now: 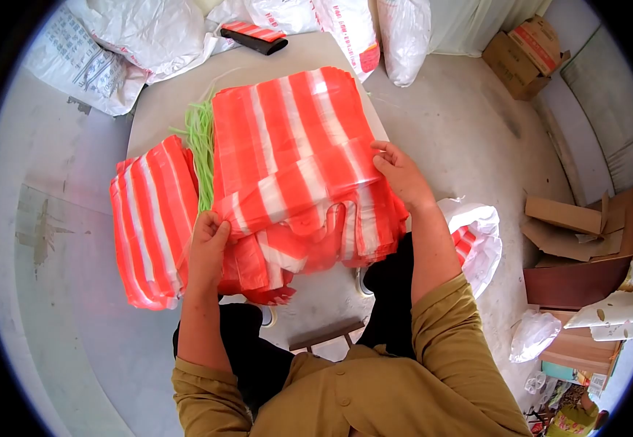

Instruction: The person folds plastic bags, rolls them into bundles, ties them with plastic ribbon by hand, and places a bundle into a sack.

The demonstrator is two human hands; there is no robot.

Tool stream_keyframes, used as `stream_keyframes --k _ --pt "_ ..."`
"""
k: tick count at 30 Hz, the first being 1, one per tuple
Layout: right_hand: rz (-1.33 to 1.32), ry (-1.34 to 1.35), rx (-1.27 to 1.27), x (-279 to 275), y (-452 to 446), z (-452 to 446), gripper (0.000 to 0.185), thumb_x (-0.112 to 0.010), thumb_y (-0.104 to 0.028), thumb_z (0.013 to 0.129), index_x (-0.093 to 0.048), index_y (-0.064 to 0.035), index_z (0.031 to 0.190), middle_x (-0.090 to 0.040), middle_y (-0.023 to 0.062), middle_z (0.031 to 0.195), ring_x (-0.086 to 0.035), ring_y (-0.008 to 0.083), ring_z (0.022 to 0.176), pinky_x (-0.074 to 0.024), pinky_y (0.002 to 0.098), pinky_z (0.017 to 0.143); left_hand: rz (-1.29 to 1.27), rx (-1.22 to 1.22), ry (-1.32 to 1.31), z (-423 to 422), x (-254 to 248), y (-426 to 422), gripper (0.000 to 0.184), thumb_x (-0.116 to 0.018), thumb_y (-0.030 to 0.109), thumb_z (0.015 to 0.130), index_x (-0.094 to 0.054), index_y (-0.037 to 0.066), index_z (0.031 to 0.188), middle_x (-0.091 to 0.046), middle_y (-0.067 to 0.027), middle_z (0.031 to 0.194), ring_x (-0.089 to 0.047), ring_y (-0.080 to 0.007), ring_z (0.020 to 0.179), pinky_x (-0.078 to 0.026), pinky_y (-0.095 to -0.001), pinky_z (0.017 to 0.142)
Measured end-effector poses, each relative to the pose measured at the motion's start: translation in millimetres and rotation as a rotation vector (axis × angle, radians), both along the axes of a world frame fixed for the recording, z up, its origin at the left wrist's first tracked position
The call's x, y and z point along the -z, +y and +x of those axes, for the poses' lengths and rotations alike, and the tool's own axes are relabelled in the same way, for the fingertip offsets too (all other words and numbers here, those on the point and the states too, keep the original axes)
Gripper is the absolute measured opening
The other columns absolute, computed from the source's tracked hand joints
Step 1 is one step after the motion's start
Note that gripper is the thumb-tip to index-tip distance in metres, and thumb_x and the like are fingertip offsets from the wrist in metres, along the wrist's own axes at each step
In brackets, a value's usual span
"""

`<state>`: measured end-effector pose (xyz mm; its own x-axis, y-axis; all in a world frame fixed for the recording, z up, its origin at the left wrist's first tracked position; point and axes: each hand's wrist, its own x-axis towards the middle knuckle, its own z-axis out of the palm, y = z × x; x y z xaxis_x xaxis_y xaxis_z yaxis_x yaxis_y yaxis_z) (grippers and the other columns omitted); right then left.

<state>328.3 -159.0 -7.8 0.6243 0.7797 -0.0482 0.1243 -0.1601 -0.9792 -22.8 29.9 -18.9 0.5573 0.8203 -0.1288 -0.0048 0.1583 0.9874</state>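
A thick stack of red-and-white striped plastic bags lies on the table before me, its near end hanging toward my lap. My left hand pinches the left end of a folded striped layer on top. At that layer's right end, my right hand has its thumb and fingers closed on the edge. The folded layer stretches between both hands. Left of the stack is a bundle of green strips. Beyond that, a smaller pile of striped bags sits at the table's left edge.
A dark roll with striped plastic lies at the far end of the table. White sacks stand behind it. An open white bag is on the floor at right, with cardboard boxes farther off. A person shows at lower right.
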Motion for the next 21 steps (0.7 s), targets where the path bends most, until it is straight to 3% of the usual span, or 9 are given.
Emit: stream_keyframes --k 7,10,13,16,19,21 --pt "-0.039 0.015 0.102 14.2 3.9 10.5 0.037 -0.056 -0.014 0.102 -0.058 -0.001 0.137 -0.066 0.0017 0.106 -0.058 0.0098 0.098 -0.0455 0.0245 0.092 0.014 0.023 0.027 -1.2 6.4 3.0 0.008 -0.056 0.007 0.105 -0.051 0.009 0.099 -0.056 0.0024 0.091 -0.054 -0.0073 0.079 -0.046 -0.0229 0.076" --pt "0.035 0.147 0.076 13.0 2.6 12.1 0.036 -0.056 -0.008 0.099 -0.058 -0.0012 0.134 -0.066 0.0015 0.105 -0.058 0.0092 0.095 -0.046 0.0245 0.09 -0.026 0.001 0.037 -0.9 6.2 2.7 0.008 -0.055 0.008 0.105 -0.051 0.009 0.099 -0.056 0.0022 0.091 -0.054 -0.0074 0.08 -0.047 -0.023 0.077" --pt "-0.013 0.082 -0.011 8.3 -5.0 13.4 0.038 -0.058 -0.004 0.096 -0.058 -0.0021 0.133 -0.065 0.0014 0.102 -0.058 0.0087 0.094 -0.047 0.0254 0.089 -0.067 -0.032 0.022 0.3 10.3 3.4 0.008 -0.055 0.009 0.106 -0.051 0.009 0.099 -0.056 0.0019 0.092 -0.054 -0.0074 0.08 -0.047 -0.0229 0.077" --pt "0.02 0.165 -0.005 4.7 -8.2 13.4 0.033 -0.06 -0.003 0.093 -0.061 -0.0033 0.127 -0.064 0.0008 0.101 -0.057 0.009 0.093 -0.0476 0.0256 0.088 -0.046 -0.022 0.05 0.2 10.0 4.4 0.007 -0.055 0.008 0.106 -0.051 0.009 0.1 -0.056 0.0014 0.093 -0.054 -0.0075 0.081 -0.047 -0.0234 0.077" --pt "-0.01 0.002 -0.069 3.2 -12.2 17.0 0.024 -0.065 -0.006 0.094 -0.063 -0.004 0.117 -0.063 0.0 0.103 -0.058 0.0098 0.095 -0.048 0.0257 0.088 -0.056 -0.043 0.055 0.4 10.9 4.6 0.007 -0.055 0.008 0.105 -0.051 0.009 0.1 -0.055 0.0014 0.094 -0.055 -0.0074 0.083 -0.048 -0.024 0.076" --pt "-0.023 0.044 -0.068 4.3 -12.0 18.8 0.02 -0.067 -0.007 0.093 -0.063 -0.0047 0.113 -0.062 -0.0003 0.106 -0.058 0.0101 0.097 -0.048 0.0258 0.089 -0.064 -0.038 0.053 -0.3 11.5 5.8 0.006 -0.054 0.007 0.105 -0.051 0.01 0.1 -0.055 0.0016 0.093 -0.054 -0.0072 0.083 -0.048 -0.024 0.076"
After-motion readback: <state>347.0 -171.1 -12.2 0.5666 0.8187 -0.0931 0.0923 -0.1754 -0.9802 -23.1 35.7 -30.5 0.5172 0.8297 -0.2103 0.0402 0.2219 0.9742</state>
